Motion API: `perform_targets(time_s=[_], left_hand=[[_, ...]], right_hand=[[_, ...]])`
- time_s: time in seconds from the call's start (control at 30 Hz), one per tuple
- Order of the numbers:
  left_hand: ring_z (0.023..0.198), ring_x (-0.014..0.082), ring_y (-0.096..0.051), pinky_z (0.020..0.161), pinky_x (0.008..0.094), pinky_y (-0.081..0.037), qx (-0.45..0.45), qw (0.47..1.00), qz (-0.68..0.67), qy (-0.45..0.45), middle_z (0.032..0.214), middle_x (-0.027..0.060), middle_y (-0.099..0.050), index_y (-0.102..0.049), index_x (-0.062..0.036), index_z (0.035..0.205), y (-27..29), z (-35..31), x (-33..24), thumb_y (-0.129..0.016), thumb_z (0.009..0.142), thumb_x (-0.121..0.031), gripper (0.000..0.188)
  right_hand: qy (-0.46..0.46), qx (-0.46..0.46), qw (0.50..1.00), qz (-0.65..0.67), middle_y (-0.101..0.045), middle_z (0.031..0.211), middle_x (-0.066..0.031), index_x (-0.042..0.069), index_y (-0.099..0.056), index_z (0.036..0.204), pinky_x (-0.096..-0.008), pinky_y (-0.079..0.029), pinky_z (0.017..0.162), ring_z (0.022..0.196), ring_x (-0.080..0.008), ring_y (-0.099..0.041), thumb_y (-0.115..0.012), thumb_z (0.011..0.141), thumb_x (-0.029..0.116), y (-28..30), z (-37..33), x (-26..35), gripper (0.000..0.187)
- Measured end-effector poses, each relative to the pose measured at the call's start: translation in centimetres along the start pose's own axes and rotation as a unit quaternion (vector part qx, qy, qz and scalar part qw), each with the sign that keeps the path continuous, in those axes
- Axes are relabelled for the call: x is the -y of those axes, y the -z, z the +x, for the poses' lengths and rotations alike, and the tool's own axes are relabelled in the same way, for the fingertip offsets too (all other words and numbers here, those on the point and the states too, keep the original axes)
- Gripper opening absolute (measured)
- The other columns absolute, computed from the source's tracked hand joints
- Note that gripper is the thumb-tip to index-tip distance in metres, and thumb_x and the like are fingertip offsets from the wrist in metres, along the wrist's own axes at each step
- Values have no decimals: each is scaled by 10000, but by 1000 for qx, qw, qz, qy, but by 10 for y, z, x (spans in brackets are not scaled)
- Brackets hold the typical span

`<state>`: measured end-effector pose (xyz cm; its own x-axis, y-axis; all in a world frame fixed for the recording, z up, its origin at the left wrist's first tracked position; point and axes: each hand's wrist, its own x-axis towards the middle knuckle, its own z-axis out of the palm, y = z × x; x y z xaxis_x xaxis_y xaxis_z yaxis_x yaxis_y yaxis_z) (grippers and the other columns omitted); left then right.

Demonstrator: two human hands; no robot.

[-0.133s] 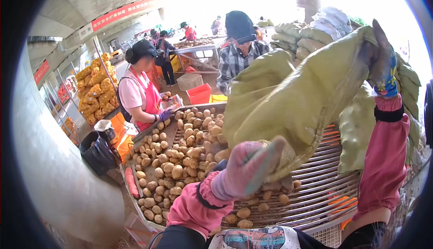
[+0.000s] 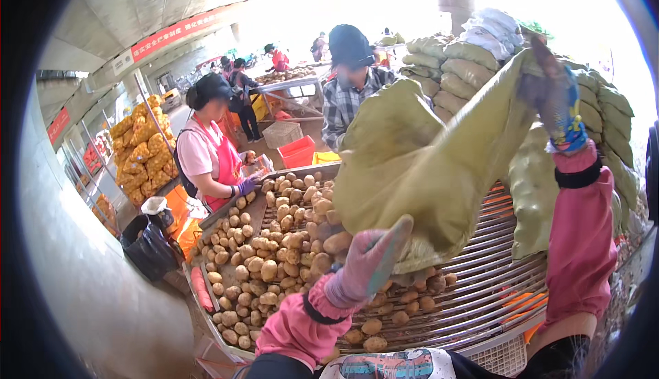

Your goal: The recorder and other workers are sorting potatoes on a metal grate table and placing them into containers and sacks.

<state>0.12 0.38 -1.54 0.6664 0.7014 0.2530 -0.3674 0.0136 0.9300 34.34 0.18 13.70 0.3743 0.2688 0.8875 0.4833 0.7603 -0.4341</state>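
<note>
Olive cloth is stretching across the middle of the view: the sack [image 2: 439, 180] is hanging aslant over the rack [image 2: 494, 259], one end up toward the upper right, the other low, close above the bars. The right hand [image 2: 559, 108] is holding the high end, its gloved fingers closing on a bunch of the cloth. The left hand [image 2: 367, 262] is resting by the low end, one digit pointing up; whether its other fingers are pinching cloth or only pressing on it, I cannot tell.

Potatoes [image 2: 270, 269] are lying thickly on the rack's left side, and a few are sitting loose just below the sack. On the right the bars are showing mostly bare. The cloth is looking slack, so the step in hand seems to be the tipping-out, probably near its end. The next move seems to be calling for a firm lift and shake of the high end, with the low end kept over the bars so nothing drops past the edge.

Across the rack, a co-worker in a pink apron [image 2: 226, 159] is standing at the potatoes, and another in a checked shirt [image 2: 336, 115] is standing behind the sack.
</note>
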Motion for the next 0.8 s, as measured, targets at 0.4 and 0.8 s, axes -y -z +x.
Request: perform_targets(time_s=[0.4,0.8], left_hand=[[604,184,-674,505,238,-513,-53,727,479,-489,735,88,-688,-263,172,1377,57,-47,-12,-660,912,-226,730],[533,218,-618,451,284,-466,-107,864,380,-312,799,189,-670,-478,123,1288,63,-103,1,-446,1006,-310,518]], right_hand=[[31,88,981,-168,-633,866,54,83,-610,1290,-228,-417,553,663,-35,-525,-537,967,333,-31,13,-47,415],[-134,160,978,26,-587,1232,-121,-90,-525,1247,-214,-501,761,963,-135,-607,-532,908,66,-43,-44,-74,373]])
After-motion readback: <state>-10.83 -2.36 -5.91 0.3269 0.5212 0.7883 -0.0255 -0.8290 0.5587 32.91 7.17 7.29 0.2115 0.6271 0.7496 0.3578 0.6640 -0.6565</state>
